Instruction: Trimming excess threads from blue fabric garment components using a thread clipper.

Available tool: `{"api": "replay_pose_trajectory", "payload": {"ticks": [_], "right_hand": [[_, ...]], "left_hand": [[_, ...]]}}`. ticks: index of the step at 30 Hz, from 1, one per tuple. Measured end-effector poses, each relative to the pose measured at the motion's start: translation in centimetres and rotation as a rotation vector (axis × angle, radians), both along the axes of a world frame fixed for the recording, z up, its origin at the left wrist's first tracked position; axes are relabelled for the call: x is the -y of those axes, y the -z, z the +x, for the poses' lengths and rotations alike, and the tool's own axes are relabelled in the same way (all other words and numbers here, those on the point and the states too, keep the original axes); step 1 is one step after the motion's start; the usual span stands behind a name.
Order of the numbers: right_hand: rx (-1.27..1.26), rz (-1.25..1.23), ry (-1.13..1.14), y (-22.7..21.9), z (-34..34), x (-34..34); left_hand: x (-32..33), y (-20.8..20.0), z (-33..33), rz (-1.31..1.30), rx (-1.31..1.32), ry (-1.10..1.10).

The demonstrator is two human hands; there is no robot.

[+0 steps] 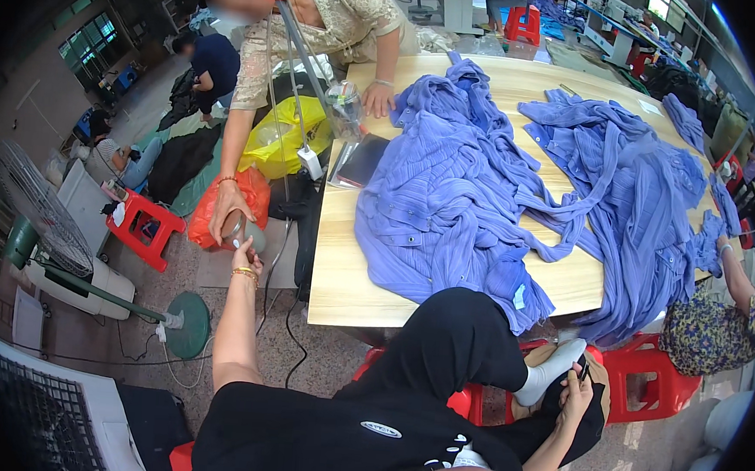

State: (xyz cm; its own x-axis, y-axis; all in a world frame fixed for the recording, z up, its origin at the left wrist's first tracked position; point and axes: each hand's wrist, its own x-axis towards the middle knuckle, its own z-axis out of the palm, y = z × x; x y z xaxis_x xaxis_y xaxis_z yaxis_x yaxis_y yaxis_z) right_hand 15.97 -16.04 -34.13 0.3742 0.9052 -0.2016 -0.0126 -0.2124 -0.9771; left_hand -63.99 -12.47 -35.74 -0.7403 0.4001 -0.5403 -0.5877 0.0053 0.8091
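Observation:
My left hand [246,258] is stretched out past the table's left side, its fingers closed against a rounded greyish container [255,237]. A co-worker's hand [232,208] grips the same container from above. Close to my white-socked foot [550,374], my right hand [575,395] is closed around a small black tool [583,371]; its exact kind is too small to tell. Blue-violet pleated garments [451,188] lie heaped on the wooden table [340,277] before me, and a second heap [635,183] hangs over its right part.
Behind the container hang an orange-red plastic bag [215,211] and a yellow bag [292,138]. A standing fan [47,204], cables and a red stool [146,228] occupy the left floor. Another person's arm [738,278] touches fabric at the right. A red stool [648,377] stands nearby.

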Motion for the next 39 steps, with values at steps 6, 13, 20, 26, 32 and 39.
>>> {"api": "replay_pose_trajectory", "payload": {"ticks": [6, 13, 20, 26, 32, 39], "right_hand": [[-0.069, -0.006, 0.053, 1.4, 0.7, 0.8], [-0.077, -0.03, 0.085, 1.6, 0.8, 1.7], [-0.067, -0.086, 0.162, 1.5, 0.0, 1.6], [-0.164, -0.031, 0.171, 0.1, -0.5, 0.8], [-0.157, -0.017, 0.192, 1.3, -0.1, 1.7], [-0.221, 0.018, 0.187, 1.7, -0.4, 2.0]], "left_hand": [[-2.4, -6.6, -3.6, 0.053, -0.086, 0.059], [-6.2, -13.9, -7.7, 0.222, -0.524, -0.007], [-11.6, -9.5, 0.4, 0.178, -0.633, 0.074], [-13.7, -11.6, 15.5, 0.195, -0.891, 0.505], [-18.2, -11.5, 27.3, 0.207, -1.552, 0.883], [-19.4, -9.2, 29.2, 0.077, -1.817, 0.931]]}}
